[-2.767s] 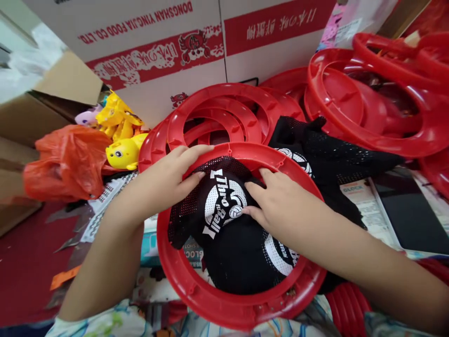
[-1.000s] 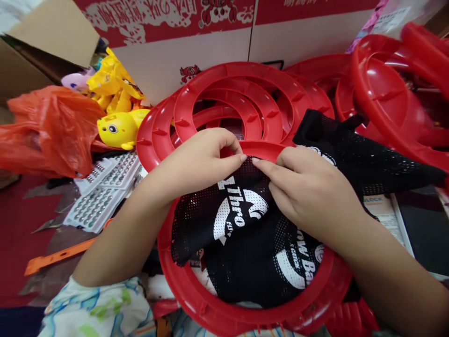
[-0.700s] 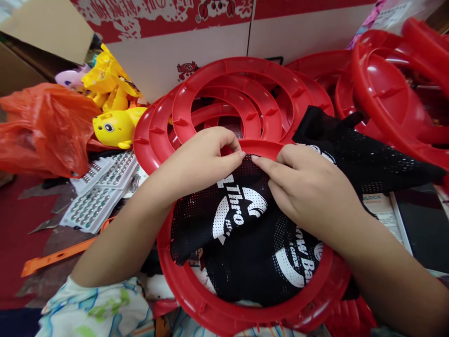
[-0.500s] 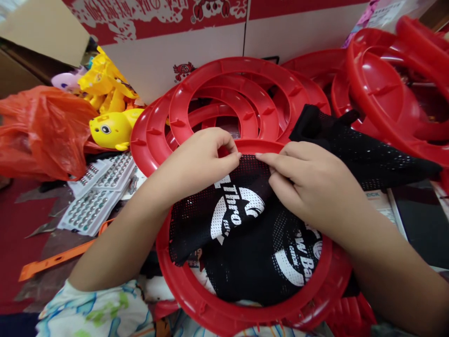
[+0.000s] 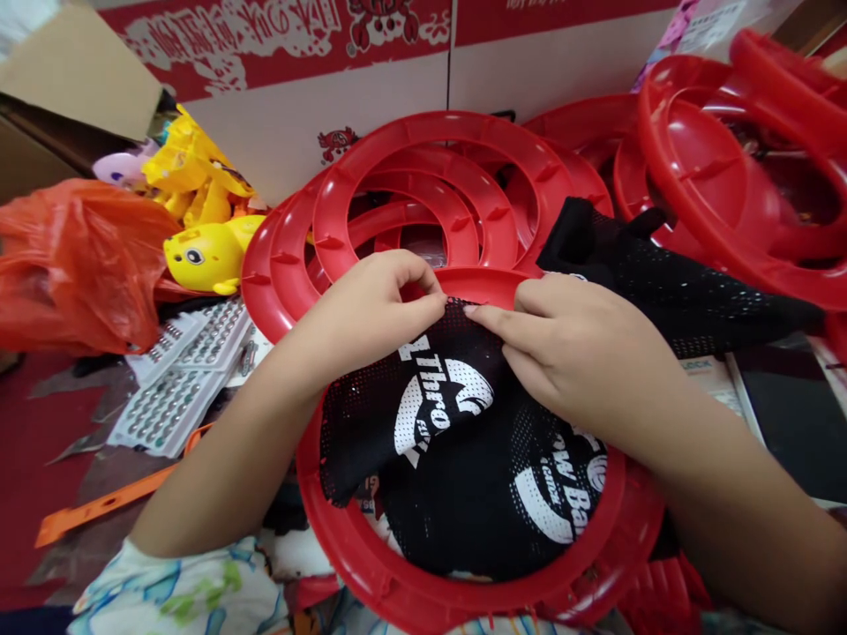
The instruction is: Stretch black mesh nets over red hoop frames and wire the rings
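Observation:
Black mesh fabric point(image 5: 456, 494) with white printed lettering lies loosely over a red plastic ring point(image 5: 344, 564) in my lap. My left hand point(image 5: 380, 309) pinches the fabric's far edge between thumb and fingertips. Close beside it, my right hand point(image 5: 569, 344) grips the same edge, its index finger laid along it and its thumb hidden behind. The two fingertips are a small gap apart, at the ring's far rim. Part of the fabric spreads across the ring's opening, bunched and folded.
Several red rings point(image 5: 430, 128) are stacked beyond, with more red plastic parts point(image 5: 701, 159) at the right. Another black mesh piece point(image 5: 688, 282) lies right of my hand. Leftward are yellow toys point(image 5: 212, 256), an orange bag point(image 5: 79, 265), trays of metal balls point(image 5: 172, 397) and an orange strip point(image 5: 106, 503).
The view has shifted slightly. Both hands stay at the fabric's edge, with the right fingertip a little nearer the left.

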A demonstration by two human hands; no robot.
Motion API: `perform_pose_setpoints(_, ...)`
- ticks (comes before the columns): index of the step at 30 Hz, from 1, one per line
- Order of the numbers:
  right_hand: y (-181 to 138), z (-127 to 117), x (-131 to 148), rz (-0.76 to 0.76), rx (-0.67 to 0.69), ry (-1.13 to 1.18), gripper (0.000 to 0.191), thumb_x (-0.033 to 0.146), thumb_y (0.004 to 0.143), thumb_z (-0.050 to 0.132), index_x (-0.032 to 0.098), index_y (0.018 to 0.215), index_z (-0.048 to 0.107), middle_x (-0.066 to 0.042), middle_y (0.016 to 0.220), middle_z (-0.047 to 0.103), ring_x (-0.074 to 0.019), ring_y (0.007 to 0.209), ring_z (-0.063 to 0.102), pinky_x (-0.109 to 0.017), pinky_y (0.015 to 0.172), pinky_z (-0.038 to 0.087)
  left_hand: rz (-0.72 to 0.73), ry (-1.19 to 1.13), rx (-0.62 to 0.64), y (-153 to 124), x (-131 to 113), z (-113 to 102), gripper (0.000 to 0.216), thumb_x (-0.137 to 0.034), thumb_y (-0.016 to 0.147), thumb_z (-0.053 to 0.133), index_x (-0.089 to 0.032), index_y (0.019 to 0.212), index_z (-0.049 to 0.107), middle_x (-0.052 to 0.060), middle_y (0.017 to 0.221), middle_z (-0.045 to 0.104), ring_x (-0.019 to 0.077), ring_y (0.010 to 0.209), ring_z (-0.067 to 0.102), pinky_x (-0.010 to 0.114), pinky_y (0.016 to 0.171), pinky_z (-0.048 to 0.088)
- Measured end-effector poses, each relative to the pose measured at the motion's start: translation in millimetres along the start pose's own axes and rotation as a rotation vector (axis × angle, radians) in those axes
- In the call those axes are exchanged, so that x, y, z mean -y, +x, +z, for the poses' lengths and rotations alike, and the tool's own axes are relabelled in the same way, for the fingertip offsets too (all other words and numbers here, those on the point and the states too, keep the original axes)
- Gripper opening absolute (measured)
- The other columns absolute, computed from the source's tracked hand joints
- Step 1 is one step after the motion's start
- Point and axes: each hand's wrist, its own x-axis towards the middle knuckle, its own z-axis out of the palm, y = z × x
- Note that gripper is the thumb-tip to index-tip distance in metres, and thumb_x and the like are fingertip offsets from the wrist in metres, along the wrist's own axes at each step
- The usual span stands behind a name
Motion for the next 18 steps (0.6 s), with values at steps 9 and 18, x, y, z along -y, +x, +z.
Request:
perform_pose_setpoints(9, -2.3, -10.5, -2.9, 0.223, -0.222, 0.308, 0.025, 0.01, 0.082, 0.057, 0.024, 0.088, 0.076, 0.001, 0.07, 0.067, -0.0168, 0.071, 0.059, -0.03, 0.07, 0.043, 0.339, 0.226, -0.193, -4.0, 1.0, 14.5, 0.022, -0.01, 0.081, 0.049, -0.018, 0.098, 0.061, 0.006, 0.111, 0.065, 0.018, 0.105, 0.061, 0.033, 0.09, 0.05)
perform_pose_setpoints(18, -2.5, -8.1, -7.7, 0.213, -0.216, 0.24, 0.027, 0.012, 0.083, 0.053, 0.023, 0.087, 0.078, 0.0, 0.072, 0.069, -0.018, 0.074, 0.056, -0.032, 0.076, 0.044, 0.628, 0.288, -0.227, -3.7, 6.8, 24.2, 0.026, -0.01, 0.084, 0.051, -0.019, 0.095, 0.072, 0.009, 0.118, 0.065, 0.0199, 0.111, 0.062, 0.037, 0.097, 0.051)
